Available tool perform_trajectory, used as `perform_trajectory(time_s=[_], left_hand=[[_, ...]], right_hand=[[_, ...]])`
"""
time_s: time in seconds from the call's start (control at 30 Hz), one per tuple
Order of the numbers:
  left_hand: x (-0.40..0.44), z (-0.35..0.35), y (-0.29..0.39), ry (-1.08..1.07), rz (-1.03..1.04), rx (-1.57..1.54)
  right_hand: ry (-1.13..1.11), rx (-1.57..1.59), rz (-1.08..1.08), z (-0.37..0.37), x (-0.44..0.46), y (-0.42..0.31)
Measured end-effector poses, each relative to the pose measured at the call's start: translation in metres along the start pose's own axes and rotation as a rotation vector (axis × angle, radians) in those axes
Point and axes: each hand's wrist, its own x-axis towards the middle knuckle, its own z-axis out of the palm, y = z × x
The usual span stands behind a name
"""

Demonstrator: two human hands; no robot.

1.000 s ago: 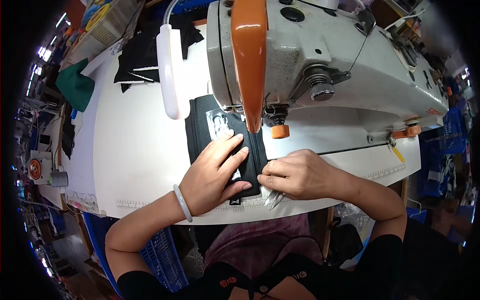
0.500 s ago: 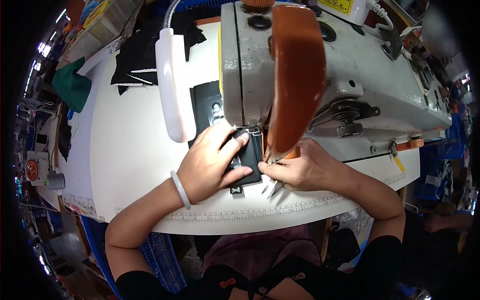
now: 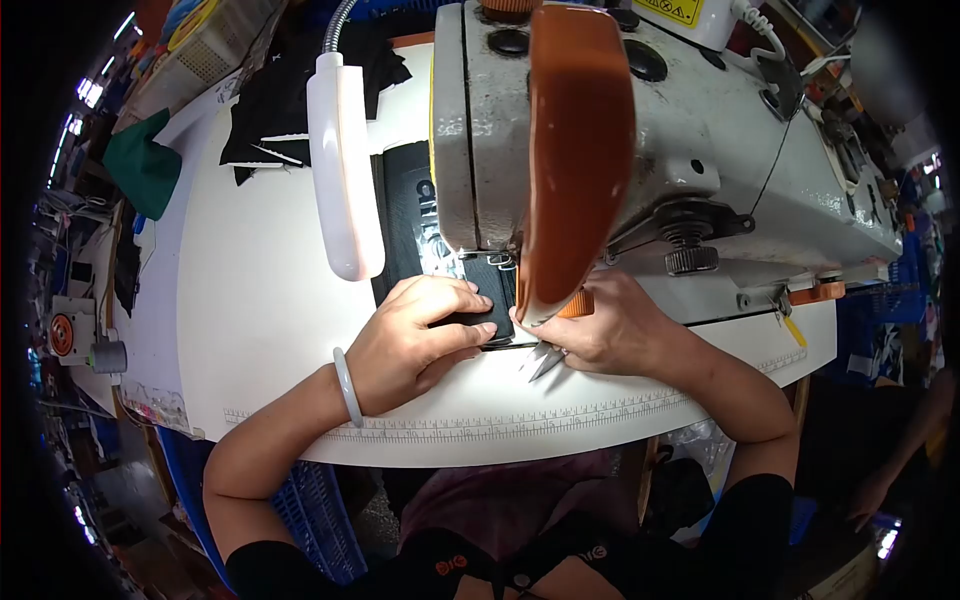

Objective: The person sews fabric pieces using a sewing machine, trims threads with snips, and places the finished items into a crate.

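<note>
Head view shows two bare hands at a big gray sewing machine [image 3: 490,130]; a black cloth piece [image 3: 400,200] lies flat on the white desk [image 3: 260,290], partly under the front end of the machine, with a shiny patch [image 3: 427,225] on top of it. The left hand [image 3: 412,322] rests palm down on the near part of the cloth, its fingers a bit spread and not gripped around anything; a pale bangle [image 3: 347,388] sits on that wrist. The right hand [image 3: 612,325] is curled around silver snips [image 3: 543,362], and their pointy blades poke out over the desk; its fingertips are by the right edge of the cloth, but I cannot tell if they pinch it. The two hands are near each other but not touching; an orange lever [image 3: 580,150] hangs in front of the machine and hides a bit of the right hand, just beside an orange knob [image 3: 578,303]. A white lamp [image 3: 345,180] hangs to the left of the machine; black scraps [image 3: 275,115] lie behind it, and a green cloth [image 3: 143,165] is farther left; ruler marks [image 3: 560,418] run along the near edge of the desk.
</note>
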Motion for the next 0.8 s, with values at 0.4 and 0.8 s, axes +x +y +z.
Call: perform_trajectory(time_s=[0.4, 0.8], left_hand=[[0.011, -0.008, -0.022, -0.051, -0.095, 0.034], [0.026, -0.016, -0.042, 0.040, -0.089, 0.086]], right_hand=[[-0.121, -0.011, 0.214, 0.003, 0.002, 0.009], [-0.491, 0.048, 0.748, -0.005, 0.021, 0.004]])
